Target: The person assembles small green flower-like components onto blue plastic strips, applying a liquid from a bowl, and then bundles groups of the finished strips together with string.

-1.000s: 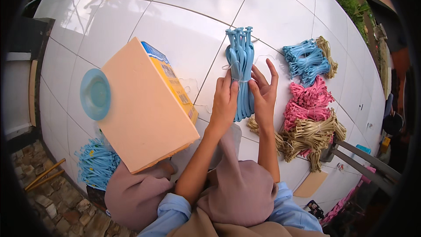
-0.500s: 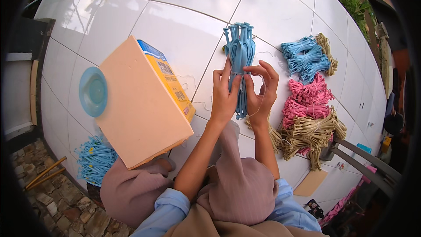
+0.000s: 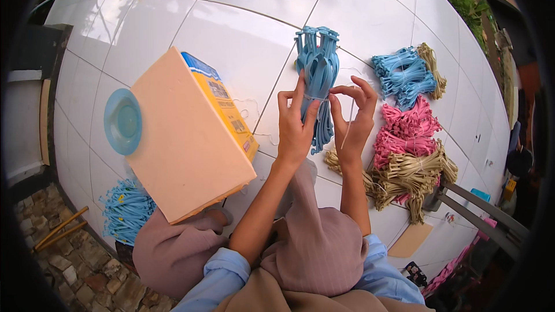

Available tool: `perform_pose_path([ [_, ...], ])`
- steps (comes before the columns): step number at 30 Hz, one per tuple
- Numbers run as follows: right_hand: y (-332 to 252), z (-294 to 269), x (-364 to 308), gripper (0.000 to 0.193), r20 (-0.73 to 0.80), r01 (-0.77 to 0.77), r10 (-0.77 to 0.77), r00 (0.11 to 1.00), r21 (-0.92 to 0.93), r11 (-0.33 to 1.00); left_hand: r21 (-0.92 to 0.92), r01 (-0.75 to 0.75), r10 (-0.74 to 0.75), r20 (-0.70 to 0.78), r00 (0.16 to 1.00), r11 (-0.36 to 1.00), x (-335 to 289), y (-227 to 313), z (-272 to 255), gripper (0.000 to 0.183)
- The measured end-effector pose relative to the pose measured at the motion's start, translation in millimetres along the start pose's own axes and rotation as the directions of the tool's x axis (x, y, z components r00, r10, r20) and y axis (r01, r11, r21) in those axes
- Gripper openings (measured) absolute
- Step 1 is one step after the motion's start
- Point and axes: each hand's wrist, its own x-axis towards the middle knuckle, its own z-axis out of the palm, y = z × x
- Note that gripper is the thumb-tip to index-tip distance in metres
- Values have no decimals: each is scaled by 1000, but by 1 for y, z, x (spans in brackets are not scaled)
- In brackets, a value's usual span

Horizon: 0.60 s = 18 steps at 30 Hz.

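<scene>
A bundle of blue plastic straps (image 3: pixel 321 72) with small knobbed ends stands lengthwise in front of me, bound round its middle by thin white string (image 3: pixel 315 99). My left hand (image 3: pixel 296 130) is closed round the bundle's left side, its thumb pressed near the string. Just to the right, my right hand (image 3: pixel 355 127) pinches the string between thumb and forefinger beside the bundle. Its other fingers are curled and raised. A loose length of string hangs down across the right palm. The bundle's far side is hidden.
A box with a pale board on top (image 3: pixel 188 133) stands to the left, a blue dish (image 3: pixel 123 121) at its edge. Tied blue (image 3: pixel 404 75), pink (image 3: pixel 407 130) and beige (image 3: pixel 413 170) strap bundles lie at right. Loose blue straps (image 3: pixel 128 211) sit at lower left, on white tiles.
My right hand has drawn slightly right, away from the bundle, with the string in its pinch. The bundle has turned slightly in my left hand and its straps spread more at the top.
</scene>
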Motion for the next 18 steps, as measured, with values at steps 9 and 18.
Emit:
perform_pose_path([
  [9,9,3,1,30,-101,46,-73,992,-245,968,38,26,-26,-9,1000,999,-2,-5,-4,51],
  [18,14,-51,49,25,-143,294,-417,897,-510,808,151,52,-59,45,997,987,0,7,0,52],
])
